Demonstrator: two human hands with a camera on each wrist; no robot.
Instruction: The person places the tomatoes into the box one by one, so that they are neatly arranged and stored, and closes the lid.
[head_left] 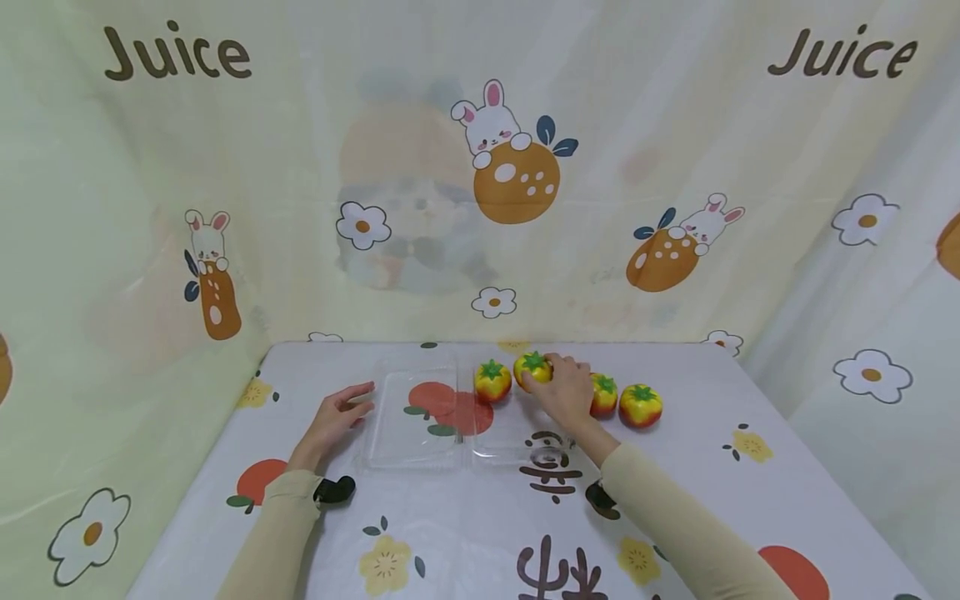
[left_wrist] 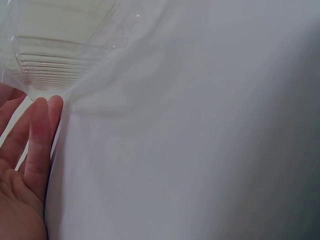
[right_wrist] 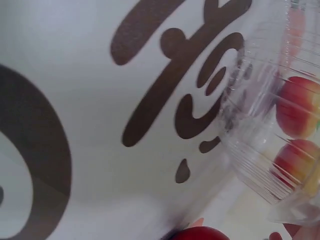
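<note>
A clear plastic clamshell box (head_left: 416,462) lies unfolded on the table, its two halves side by side. In the right half, at the far left corner, sits a yellow-and-red fruit with a green leafy top (head_left: 492,383). My right hand (head_left: 566,393) pinches a second such fruit (head_left: 534,364) beside it, over the far part of that half. Through the ribbed box wall (right_wrist: 250,145) the right wrist view shows two of the fruits (right_wrist: 300,107). At the box's left edge is my left hand (head_left: 333,423), fingers loosely extended; its fingertips (left_wrist: 40,107) are close to the plastic rim.
Right of the box stand two more yellow-and-red fruits, one (head_left: 603,395) partly behind my right hand and another (head_left: 641,406) farther right. A patterned white cloth (head_left: 450,533) covers the table. Printed curtains (head_left: 420,317) hang at the back and both sides.
</note>
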